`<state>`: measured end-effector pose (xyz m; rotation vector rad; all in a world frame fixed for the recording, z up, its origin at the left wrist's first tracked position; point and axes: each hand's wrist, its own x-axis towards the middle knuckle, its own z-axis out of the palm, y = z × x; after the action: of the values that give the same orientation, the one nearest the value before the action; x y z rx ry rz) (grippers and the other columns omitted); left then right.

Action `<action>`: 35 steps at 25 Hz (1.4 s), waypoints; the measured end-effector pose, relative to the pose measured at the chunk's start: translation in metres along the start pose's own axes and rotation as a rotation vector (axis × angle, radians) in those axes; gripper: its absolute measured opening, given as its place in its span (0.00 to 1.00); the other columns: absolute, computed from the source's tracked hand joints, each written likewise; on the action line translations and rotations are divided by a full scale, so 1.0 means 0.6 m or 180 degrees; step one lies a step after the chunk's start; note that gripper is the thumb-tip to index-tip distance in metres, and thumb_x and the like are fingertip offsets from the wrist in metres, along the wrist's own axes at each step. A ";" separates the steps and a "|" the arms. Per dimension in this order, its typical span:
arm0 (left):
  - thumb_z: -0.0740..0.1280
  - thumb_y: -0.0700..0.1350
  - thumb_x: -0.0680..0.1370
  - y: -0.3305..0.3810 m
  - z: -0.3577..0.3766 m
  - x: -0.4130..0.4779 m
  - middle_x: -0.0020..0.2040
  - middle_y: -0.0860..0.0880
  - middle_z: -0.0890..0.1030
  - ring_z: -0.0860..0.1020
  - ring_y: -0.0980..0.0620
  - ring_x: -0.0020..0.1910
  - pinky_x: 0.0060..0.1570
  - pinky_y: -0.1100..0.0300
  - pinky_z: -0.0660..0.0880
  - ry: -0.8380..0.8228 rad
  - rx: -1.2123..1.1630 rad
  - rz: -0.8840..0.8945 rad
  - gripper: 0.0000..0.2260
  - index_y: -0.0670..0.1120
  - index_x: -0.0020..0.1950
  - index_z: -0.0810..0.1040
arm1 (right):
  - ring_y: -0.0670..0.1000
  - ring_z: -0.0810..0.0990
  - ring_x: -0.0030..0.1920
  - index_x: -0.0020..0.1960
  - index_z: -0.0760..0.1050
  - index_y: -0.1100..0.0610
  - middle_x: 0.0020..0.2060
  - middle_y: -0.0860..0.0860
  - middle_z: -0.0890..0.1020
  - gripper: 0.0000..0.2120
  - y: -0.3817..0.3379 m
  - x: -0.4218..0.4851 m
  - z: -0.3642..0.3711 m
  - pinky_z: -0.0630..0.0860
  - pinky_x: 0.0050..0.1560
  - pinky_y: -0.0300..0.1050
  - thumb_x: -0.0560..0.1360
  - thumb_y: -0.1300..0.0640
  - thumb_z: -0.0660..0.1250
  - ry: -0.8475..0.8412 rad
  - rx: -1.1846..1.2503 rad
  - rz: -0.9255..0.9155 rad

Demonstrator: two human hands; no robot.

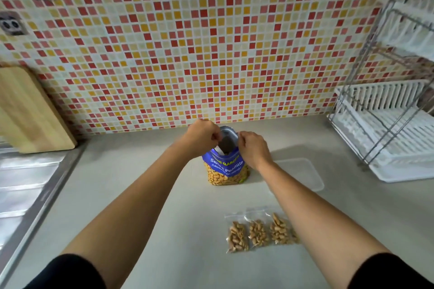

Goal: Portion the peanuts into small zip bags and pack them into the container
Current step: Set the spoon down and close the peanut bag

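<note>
- At the far middle of the tabletop (199, 218), the outstretched left hand (203, 139) had its fingers (215, 136) pinching the left lip of the peanut bag (226, 170).
- The blue bag stood upright, its mouth open.
- The right hand (253, 149) pinched the right lip.
- Three filled zip bags (258, 232) lay nearer in a row.
- A clear container (303, 173) sat just right of the bag.

Bare counter (89, 190) lies open at lower left. The peanut bag (225, 171) stands mid-frame, zip bags (258, 232) lie lower right (three in a row), and a dish rack (387, 136) fills the right edge.
</note>
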<state>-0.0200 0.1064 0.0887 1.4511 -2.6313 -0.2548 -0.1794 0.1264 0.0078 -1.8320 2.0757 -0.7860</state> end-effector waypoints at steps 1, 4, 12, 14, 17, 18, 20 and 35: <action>0.65 0.41 0.76 -0.003 -0.010 -0.007 0.52 0.45 0.82 0.76 0.51 0.49 0.45 0.63 0.70 -0.0095 0.0057 -0.0006 0.09 0.43 0.55 0.80 | 0.53 0.73 0.39 0.45 0.75 0.59 0.44 0.57 0.81 0.14 0.002 0.000 0.001 0.63 0.38 0.42 0.80 0.56 0.53 -0.0006 0.0018 -0.0029; 0.65 0.41 0.76 -0.013 -0.023 -0.042 0.56 0.46 0.80 0.77 0.48 0.51 0.47 0.61 0.72 -0.0580 0.0142 -0.0161 0.14 0.44 0.62 0.75 | 0.52 0.72 0.37 0.41 0.73 0.57 0.40 0.56 0.79 0.13 0.007 -0.002 0.004 0.63 0.38 0.43 0.80 0.57 0.53 0.0147 0.0112 -0.0130; 0.65 0.39 0.77 -0.071 0.126 -0.148 0.40 0.49 0.80 0.77 0.53 0.37 0.37 0.63 0.70 0.1148 -0.3962 -0.2019 0.06 0.43 0.53 0.76 | 0.59 0.78 0.47 0.52 0.78 0.61 0.48 0.59 0.81 0.13 0.005 -0.003 0.017 0.70 0.43 0.46 0.79 0.58 0.55 0.0445 -0.0021 0.0012; 0.66 0.37 0.74 -0.099 0.183 -0.176 0.35 0.48 0.76 0.73 0.52 0.35 0.36 0.61 0.66 0.1219 -0.4211 -0.2818 0.03 0.42 0.47 0.77 | 0.58 0.78 0.46 0.53 0.78 0.61 0.48 0.59 0.81 0.13 0.004 -0.004 0.020 0.71 0.43 0.46 0.80 0.58 0.55 0.0481 0.0007 0.0014; 0.65 0.35 0.72 -0.118 0.259 -0.207 0.30 0.46 0.73 0.68 0.49 0.30 0.30 0.61 0.62 0.0504 -0.3703 -0.3293 0.05 0.42 0.38 0.77 | 0.55 0.77 0.43 0.52 0.77 0.61 0.46 0.57 0.81 0.13 0.001 -0.008 0.027 0.71 0.40 0.45 0.80 0.58 0.55 0.0548 0.0067 0.0031; 0.64 0.35 0.71 -0.117 0.275 -0.214 0.30 0.47 0.73 0.68 0.48 0.31 0.30 0.61 0.62 0.0393 -0.3480 -0.3364 0.05 0.42 0.37 0.77 | 0.54 0.76 0.42 0.51 0.77 0.61 0.46 0.57 0.81 0.13 0.002 -0.008 0.028 0.70 0.39 0.45 0.80 0.58 0.55 0.0567 0.0069 0.0032; 0.62 0.38 0.73 -0.110 0.290 -0.221 0.36 0.47 0.76 0.71 0.48 0.36 0.30 0.62 0.64 0.0331 -0.3097 -0.3456 0.05 0.44 0.42 0.77 | 0.51 0.73 0.40 0.51 0.77 0.61 0.45 0.57 0.80 0.13 0.003 -0.008 0.027 0.67 0.39 0.43 0.80 0.58 0.55 0.0583 0.0040 0.0009; 0.60 0.42 0.76 -0.085 0.310 -0.219 0.49 0.39 0.78 0.76 0.39 0.48 0.40 0.57 0.67 0.0212 -0.1196 -0.2816 0.10 0.36 0.49 0.74 | 0.51 0.75 0.42 0.54 0.77 0.62 0.48 0.57 0.81 0.14 0.008 -0.014 0.023 0.68 0.40 0.41 0.80 0.57 0.55 0.0594 0.0020 -0.0027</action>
<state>0.0567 0.2071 -0.1079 2.2818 -1.5944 -0.7055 -0.1746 0.1315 -0.0073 -1.8279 2.1743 -0.9994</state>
